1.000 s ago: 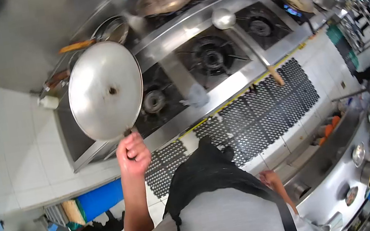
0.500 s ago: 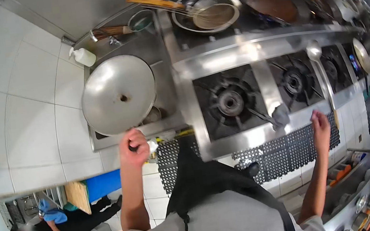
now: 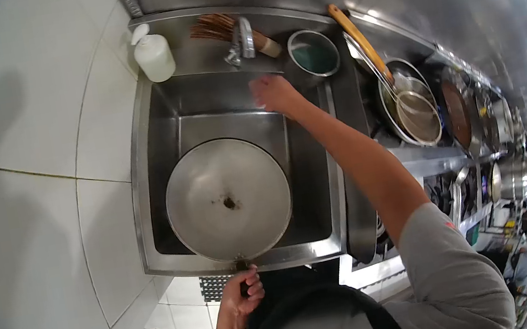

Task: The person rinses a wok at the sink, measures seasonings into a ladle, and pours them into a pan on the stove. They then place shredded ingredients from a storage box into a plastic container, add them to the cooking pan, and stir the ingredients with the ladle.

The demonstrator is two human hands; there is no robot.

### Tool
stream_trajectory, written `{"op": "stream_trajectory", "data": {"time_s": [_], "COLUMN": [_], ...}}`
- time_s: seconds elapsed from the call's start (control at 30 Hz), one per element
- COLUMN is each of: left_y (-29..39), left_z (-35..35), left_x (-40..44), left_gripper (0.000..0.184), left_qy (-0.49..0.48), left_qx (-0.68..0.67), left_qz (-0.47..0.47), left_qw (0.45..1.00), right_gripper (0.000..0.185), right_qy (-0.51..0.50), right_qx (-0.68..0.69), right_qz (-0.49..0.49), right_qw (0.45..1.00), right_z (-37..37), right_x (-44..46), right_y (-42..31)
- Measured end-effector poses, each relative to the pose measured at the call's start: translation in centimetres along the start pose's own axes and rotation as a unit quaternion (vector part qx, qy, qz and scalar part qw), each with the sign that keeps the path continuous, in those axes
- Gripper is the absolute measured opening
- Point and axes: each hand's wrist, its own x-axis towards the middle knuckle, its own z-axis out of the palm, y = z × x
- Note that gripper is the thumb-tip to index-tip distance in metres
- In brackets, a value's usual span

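My left hand point(image 3: 242, 292) is closed around the dark handle of a large round metal pan point(image 3: 227, 194). The pan lies over the lower part of the steel sink point(image 3: 196, 263), a dark spot at its middle. Above the sink, my right hand point(image 3: 273, 94) reaches just below the metal faucet point(image 3: 246, 38), touching nothing that I can see; its fingers are blurred. Behind the faucet rests a bundle-like brush point(image 3: 214, 27) of thin brown sticks.
A white pump bottle point(image 3: 155, 57) stands at the sink's back left corner. Right of the faucet is a metal container point(image 3: 313, 53) with greenish contents. Farther right, strainers point(image 3: 418, 116) with a wooden handle rest in a pan near the stove.
The view has turned left from the stove to the sink. The pan has come down over the basin, still in my left hand. My right hand has moved from beside the stove to near the faucet.
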Motion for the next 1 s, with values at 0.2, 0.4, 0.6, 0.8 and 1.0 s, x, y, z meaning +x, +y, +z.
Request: {"op": "stream_trajectory", "data": {"time_s": [0.2,0.4,0.6,0.8,1.0], "left_y": [1.6,2.5,2.8,4.7,8.9], "left_z": [0.2,0.2,-2.0,2.2,7.7], "left_x": [-1.0,-1.5,-0.5,-1.1,2.5], "left_gripper": [0.019,0.007,0.012,0.021,0.029], "left_qy": [0.012,0.016,-0.025,0.007,-0.057], "left_qx": [-0.011,0.013,0.024,0.149,0.277], "left_qz": [-0.053,-0.091,-0.123,-0.094,-0.139], "left_qw": [0.998,0.996,0.992,0.984,0.949], "right_gripper": [0.019,0.032,0.031,0.033,0.041], "right_qy": [-0.001,0.074,0.002,-0.151,-0.151], "right_qx": [-0.421,0.145,0.113,0.064,0.080], "right_qz": [-0.189,-0.090,-0.014,-0.092,0.052], "right_qw": [0.887,0.983,0.993,0.982,0.984], "right_z": [1.8,3.1,-0.8,-8.9,-12.3], "right_x": [12.8,11.2,7.0,-16.8,-46.6], "right_y": [0.5,-3.2,-4.9,1.3,6.9]}}
